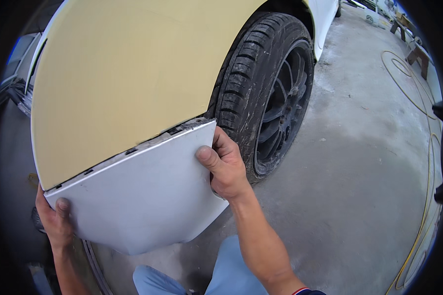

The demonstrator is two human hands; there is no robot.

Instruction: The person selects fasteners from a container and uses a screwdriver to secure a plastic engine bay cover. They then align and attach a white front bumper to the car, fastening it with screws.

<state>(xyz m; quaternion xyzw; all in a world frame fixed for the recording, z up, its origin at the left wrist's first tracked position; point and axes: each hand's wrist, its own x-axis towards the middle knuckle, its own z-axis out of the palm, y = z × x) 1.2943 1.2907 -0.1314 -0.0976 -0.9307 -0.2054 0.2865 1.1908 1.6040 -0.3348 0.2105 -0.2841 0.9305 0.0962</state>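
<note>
A white car bumper cover (147,187) sits just below a yellow-beige car body panel (133,69), with a thin dark gap and several black clips along the seam between them. My left hand (58,221) grips the cover's left end, thumb on the outer face and fingers behind the edge. At the cover's right end, beside the tyre, my right hand (226,167) is closed on it, thumb on the outer face and the other fingers mostly hidden behind. The cover's lower edge hangs above my knees.
Right of the cover stands the car's wheel (280,103), a black multi-spoke rim with a scuffed tyre. A yellow hose (425,211) runs along the grey concrete floor (349,172) at the far right. Wooden stands (418,58) are at the upper right, dark cables (19,96) at the left.
</note>
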